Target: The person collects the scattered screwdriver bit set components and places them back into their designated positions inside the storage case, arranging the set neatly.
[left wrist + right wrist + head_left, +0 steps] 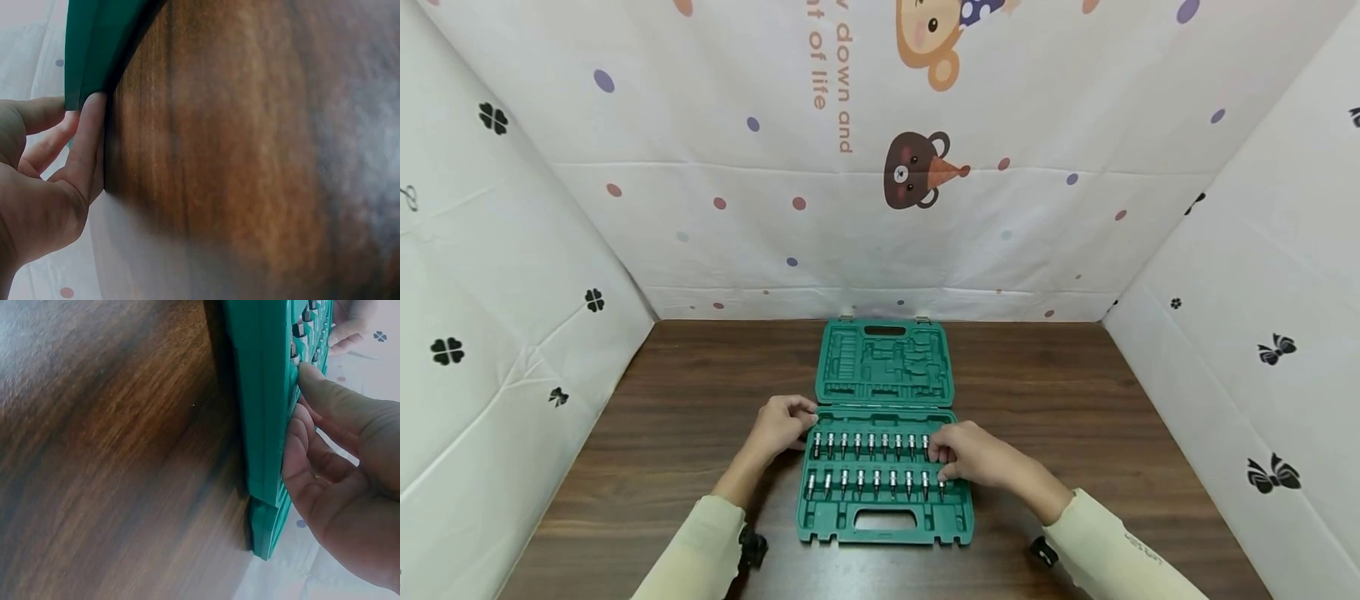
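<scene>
A green plastic tool case (pixel 886 533) lies unfolded on the table, its base nearer me and its moulded lid (pixel 884 358) behind. Two rows of silver bit sockets (pixel 877 481) sit in the base. My left hand (pixel 781 429) pinches the base's far left corner, thumb over the rim and fingers against the side wall (pixel 94 50). Over the right end of the rows is my right hand (pixel 973 454), fingers curled at the last upper bit socket and thumb at the last lower one. I cannot tell whether those fingers grip a bit socket.
Dark wood table (pixel 700 367) surrounds the case on all sides. White printed cloth (pixel 850 242) hangs behind it and along both sides. The lid has a handle slot and shaped recesses.
</scene>
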Motion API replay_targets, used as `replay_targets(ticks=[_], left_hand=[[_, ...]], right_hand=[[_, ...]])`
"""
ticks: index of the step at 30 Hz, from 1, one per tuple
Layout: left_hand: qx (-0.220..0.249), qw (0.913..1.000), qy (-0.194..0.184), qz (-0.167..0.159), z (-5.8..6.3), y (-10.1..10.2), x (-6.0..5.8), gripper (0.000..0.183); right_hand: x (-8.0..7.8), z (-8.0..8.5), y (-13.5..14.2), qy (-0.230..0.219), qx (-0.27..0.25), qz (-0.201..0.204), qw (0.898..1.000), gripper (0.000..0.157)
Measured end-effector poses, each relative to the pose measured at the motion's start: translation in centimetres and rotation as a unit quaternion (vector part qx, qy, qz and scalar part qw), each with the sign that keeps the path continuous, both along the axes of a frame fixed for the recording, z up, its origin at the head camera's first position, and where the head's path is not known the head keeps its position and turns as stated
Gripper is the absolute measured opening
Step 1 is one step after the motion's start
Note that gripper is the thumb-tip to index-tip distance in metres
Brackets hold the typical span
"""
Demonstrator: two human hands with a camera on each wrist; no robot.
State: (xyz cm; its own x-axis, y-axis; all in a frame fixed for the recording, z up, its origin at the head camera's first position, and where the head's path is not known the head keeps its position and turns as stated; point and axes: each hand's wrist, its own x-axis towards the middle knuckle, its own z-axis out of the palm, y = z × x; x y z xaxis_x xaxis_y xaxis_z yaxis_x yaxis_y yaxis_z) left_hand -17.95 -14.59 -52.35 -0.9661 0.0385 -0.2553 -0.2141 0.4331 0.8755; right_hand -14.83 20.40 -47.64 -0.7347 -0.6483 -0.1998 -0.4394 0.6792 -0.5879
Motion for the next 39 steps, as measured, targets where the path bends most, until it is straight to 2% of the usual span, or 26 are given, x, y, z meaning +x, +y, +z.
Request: replay_targets(ticks=[7, 10, 15, 18, 23, 25, 28, 30, 35, 39], left_hand=[[-0.011, 0.9999, -0.004, -0.01, 0.6, 0.1, -0.2, 0.016], [-0.026, 0.9995, -0.004, -0.017, 1.2, 0.0, -0.4, 0.017], [-0.047, 0.9984, 0.012, -0.027, 2.0, -0.2, -1.0, 0.017], [-0.066, 0.9965, 0.04, -0.032, 2.3, -0.3, -1.5, 0.018], [-0.116, 0.9884, 0.096, -0.02, 3.0, -0.1, -2.5, 0.023], [-0.128, 0.9859, 0.107, -0.012, 3.3, 0.0, -3.0, 0.025], [-0.132, 0.9853, 0.108, -0.004, 3.6, 0.1, -3.8, 0.03], [-0.126, 0.9871, 0.099, -0.004, 3.7, 0.2, -4.4, 0.033], [-0.088, 0.9945, 0.056, -0.012, 3.8, 0.2, -6.1, 0.041], [-0.062, 0.9975, 0.028, -0.015, 3.4, 0.2, -7.3, 0.046]], right_hand=[[-0.2, 0.0, 0.4, 0.022, -0.008, 0.018, 1.0, 0.018], [-0.5, -0.1, 0.7, 0.044, -0.023, 0.008, 0.999, 0.016], [-1.3, 0.0, 1.3, 0.078, -0.05, -0.049, 0.994, 0.016], [-2.2, 0.0, 1.7, 0.095, -0.062, -0.092, 0.989, 0.018], [-3.9, -0.4, 2.3, 0.115, -0.078, -0.166, 0.976, 0.025], [-4.7, -0.6, 2.5, 0.115, -0.086, -0.198, 0.97, 0.029], [-5.8, -0.9, 2.7, 0.101, -0.092, -0.238, 0.961, 0.037], [-6.6, -1.0, 2.8, 0.076, -0.095, -0.26, 0.958, 0.043], [-8.5, -1.3, 2.9, 0.0, -0.108, -0.288, 0.952, 0.056], [-9.9, -1.7, 2.7, -0.029, -0.106, -0.302, 0.947, 0.06]])
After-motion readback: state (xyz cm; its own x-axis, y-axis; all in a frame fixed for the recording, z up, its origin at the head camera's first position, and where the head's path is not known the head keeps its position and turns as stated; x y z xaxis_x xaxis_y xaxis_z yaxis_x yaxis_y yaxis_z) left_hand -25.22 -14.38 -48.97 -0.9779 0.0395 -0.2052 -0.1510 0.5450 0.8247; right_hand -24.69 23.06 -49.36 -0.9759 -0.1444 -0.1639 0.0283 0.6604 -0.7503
